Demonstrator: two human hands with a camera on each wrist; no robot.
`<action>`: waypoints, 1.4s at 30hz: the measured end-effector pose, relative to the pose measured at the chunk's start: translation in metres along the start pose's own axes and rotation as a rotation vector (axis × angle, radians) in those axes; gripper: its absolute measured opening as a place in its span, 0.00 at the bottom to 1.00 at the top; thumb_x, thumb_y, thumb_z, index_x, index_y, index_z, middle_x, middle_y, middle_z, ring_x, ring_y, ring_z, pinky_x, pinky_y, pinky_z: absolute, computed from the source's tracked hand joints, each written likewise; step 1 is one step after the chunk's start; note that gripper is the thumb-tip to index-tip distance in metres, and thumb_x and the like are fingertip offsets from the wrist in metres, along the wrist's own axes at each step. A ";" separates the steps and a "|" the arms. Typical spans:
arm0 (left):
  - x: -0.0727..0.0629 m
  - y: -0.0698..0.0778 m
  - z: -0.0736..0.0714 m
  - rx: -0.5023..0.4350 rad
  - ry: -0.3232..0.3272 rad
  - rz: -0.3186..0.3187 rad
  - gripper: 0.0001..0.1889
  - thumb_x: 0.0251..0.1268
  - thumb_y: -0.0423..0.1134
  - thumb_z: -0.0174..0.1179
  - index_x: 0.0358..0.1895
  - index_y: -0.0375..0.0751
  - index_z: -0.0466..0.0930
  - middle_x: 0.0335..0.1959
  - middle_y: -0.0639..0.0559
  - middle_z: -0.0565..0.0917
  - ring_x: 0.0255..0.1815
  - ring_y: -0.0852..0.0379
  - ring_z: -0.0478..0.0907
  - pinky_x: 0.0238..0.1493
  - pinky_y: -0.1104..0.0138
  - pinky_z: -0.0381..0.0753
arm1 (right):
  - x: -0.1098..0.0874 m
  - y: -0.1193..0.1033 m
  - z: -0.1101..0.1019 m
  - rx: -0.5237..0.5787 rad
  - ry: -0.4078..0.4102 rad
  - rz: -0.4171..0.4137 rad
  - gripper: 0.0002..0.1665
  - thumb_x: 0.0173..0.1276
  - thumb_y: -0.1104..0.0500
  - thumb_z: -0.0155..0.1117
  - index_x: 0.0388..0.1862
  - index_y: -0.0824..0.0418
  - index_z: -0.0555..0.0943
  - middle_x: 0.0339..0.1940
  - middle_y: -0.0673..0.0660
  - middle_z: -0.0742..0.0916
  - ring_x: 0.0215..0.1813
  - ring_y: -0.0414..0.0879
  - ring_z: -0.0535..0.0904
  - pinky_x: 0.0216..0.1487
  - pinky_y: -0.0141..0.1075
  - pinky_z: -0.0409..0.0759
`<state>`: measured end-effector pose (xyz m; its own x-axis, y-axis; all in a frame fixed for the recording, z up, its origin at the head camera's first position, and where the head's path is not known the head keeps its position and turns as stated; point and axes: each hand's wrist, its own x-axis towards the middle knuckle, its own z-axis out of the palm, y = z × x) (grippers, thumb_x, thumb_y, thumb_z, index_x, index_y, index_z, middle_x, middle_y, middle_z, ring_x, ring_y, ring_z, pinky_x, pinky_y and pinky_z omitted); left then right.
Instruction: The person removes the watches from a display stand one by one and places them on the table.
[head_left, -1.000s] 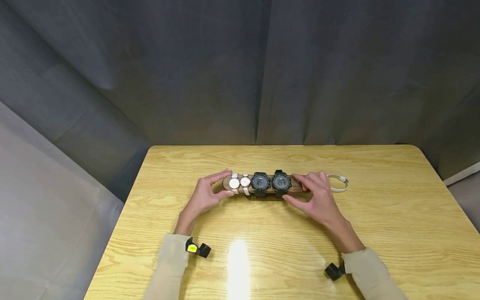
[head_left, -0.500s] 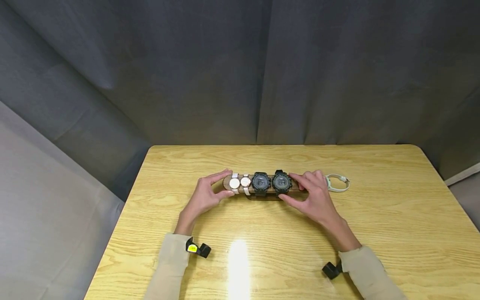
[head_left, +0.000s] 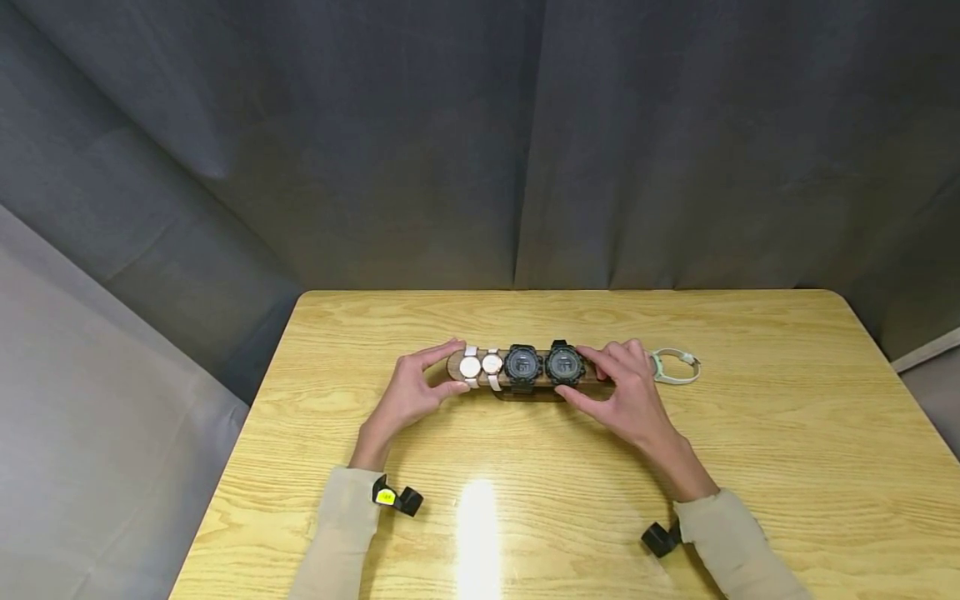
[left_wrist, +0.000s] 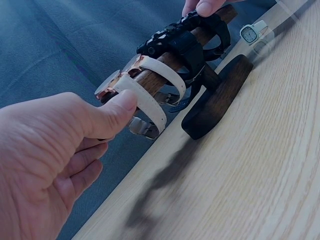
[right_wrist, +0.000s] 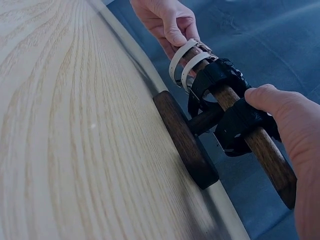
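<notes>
A dark wooden T-shaped watch stand [right_wrist: 182, 137] holds two white-strapped wristwatches and two chunky black digital ones along its bar. My left hand [head_left: 408, 393] pinches the outermost white-strapped watch [head_left: 470, 367] at the bar's left end, thumb in front on the strap and fingers behind. Beside it is the other white-strapped watch [head_left: 492, 363]. The inner black watch [head_left: 522, 364] sits mid-bar. On the right, my right hand [head_left: 636, 402] holds the outer black watch [head_left: 564, 365] between thumb and index finger. Part of the bar's right end is hidden under that hand in the head view.
A pale wristwatch [left_wrist: 249, 33] with a square face and its strap buckled into a loop lies on the wooden table [head_left: 787, 417], right of the stand. Grey curtains [head_left: 480, 150] hang behind the table's far edge.
My right hand has slid a little left along the bar, its fingertips now at the outer black watch. More of the loose pale watch shows behind it. My left hand stays put.
</notes>
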<state>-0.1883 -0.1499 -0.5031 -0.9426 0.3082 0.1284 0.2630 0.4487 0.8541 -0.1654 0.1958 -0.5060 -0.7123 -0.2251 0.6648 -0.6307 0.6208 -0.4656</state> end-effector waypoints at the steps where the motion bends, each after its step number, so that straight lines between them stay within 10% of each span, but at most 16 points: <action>1: 0.000 0.000 0.000 0.001 0.001 0.000 0.34 0.57 0.37 0.78 0.70 0.47 0.80 0.72 0.51 0.77 0.76 0.45 0.70 0.79 0.50 0.64 | 0.000 0.000 0.000 0.000 0.003 -0.001 0.37 0.44 0.48 0.87 0.52 0.67 0.88 0.26 0.52 0.76 0.38 0.51 0.61 0.42 0.42 0.53; 42: -0.001 -0.001 -0.001 -0.005 0.002 0.017 0.35 0.57 0.38 0.79 0.70 0.45 0.80 0.72 0.49 0.78 0.76 0.44 0.71 0.79 0.49 0.64 | 0.000 0.004 -0.004 0.065 0.002 0.006 0.32 0.45 0.54 0.88 0.48 0.68 0.89 0.24 0.53 0.74 0.38 0.49 0.59 0.45 0.39 0.55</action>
<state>-0.1882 -0.1515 -0.5031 -0.9385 0.3140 0.1436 0.2777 0.4391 0.8544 -0.1669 0.2014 -0.5050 -0.7155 -0.2199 0.6631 -0.6452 0.5720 -0.5065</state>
